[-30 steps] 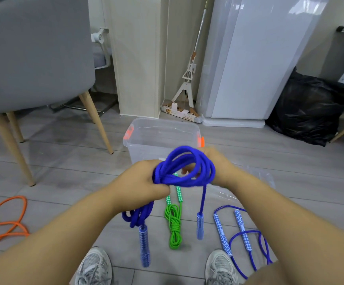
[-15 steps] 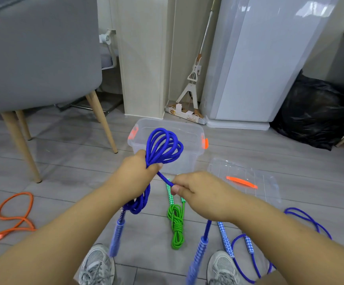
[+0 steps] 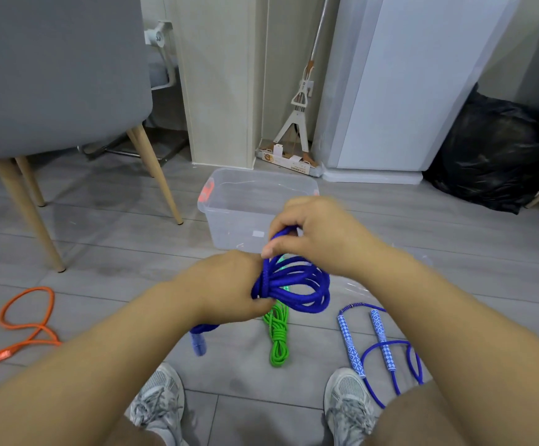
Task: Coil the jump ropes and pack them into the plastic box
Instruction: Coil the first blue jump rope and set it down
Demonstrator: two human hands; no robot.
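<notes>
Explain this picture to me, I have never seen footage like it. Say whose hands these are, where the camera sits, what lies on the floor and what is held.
There is no machine here: a person's two bare hands do the work. The single picture comes from a camera worn on the person's head, looking forward and down. The left hand grips a thick dark-blue jump rope gathered in loops; the right hand pinches a strand of it above the loops. On the grey floor stands an open clear plastic box, and there lie a coiled green jump rope, a loose orange rope and a thin blue jump rope with patterned handles.
</notes>
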